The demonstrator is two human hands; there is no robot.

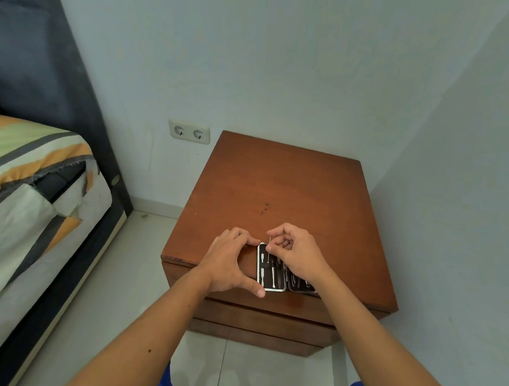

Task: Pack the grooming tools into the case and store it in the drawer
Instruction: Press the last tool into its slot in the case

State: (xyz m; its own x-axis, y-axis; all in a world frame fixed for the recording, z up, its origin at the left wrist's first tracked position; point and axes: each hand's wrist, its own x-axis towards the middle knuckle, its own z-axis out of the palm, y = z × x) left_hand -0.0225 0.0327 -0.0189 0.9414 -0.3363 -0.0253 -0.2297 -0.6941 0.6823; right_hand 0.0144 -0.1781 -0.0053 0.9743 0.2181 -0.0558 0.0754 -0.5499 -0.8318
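Bedroom corner, pale walls, a wooden nightstand (pixel 277 194) pushed up against them, a bed (pixel 22 176) with a striped cover off to the left and a double wall socket (pixel 189 132) just behind the stand. So that's the setup.

On the near edge of the nightstand top sits the case (pixel 272 268), lying open and flat. Its left half shows a black lining with a light rim and a few tools already slotted in, all running near-to-far. The right half is mostly hidden under the right hand (pixel 296 251).

The left hand (pixel 230 260) brackets the case's left edge: index fingertip touching the far corner, thumb at the near corner, fingers fairly straight, not really curled round anything. Looks like it's just steadying the thing.

The right hand is pinching a thin metal tool (pixel 270 248) between thumb and fingertips. The tool's long axis runs away from the person, slim tip sticking out past the far edge of the case, the rest dropping down toward the lining, roughly lined up with the tools already seated.

Key relation, in my read: the free slot lies directly below and slightly toward the person from the pinch, so the move is probably lowering it along that same axis. Can't make out the loop itself. Drawer fronts (pixel 262 317) below appear closed.
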